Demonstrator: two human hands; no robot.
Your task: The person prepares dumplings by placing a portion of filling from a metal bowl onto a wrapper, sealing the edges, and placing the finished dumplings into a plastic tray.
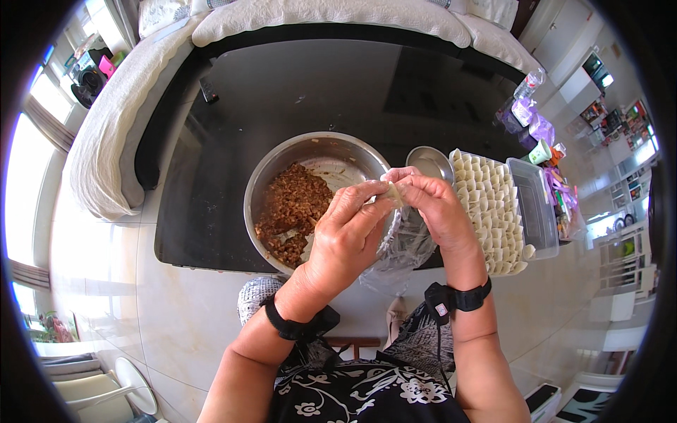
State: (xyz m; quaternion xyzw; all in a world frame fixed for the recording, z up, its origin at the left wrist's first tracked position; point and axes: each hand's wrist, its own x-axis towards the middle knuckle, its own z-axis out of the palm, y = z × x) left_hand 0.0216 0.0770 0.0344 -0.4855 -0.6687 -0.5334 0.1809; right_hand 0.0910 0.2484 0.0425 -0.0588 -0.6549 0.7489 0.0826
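Between the fingertips of both hands is a small pale dumpling [393, 194], partly hidden by the fingers. My left hand [351, 222] pinches it from the left, above the right part of a steel basin [253, 174]. My right hand [436, 206] grips the other side with thumb and fingers. Brown minced filling [296, 203] lies in the left half of the basin. Below my hands a clear plastic bag [404, 254] hangs at the table's front edge. Just right of my right hand, rows of folded dumplings [486, 211] fill a tray.
A small steel bowl [431, 161] stands behind my right hand. An empty clear plastic container [534, 211] sits beside the dumpling tray. A plastic bottle [529, 83], purple packages [539, 127] and a paper cup [539, 152] line the right edge of the black table [317, 84]. A remote control [208, 90] lies far left.
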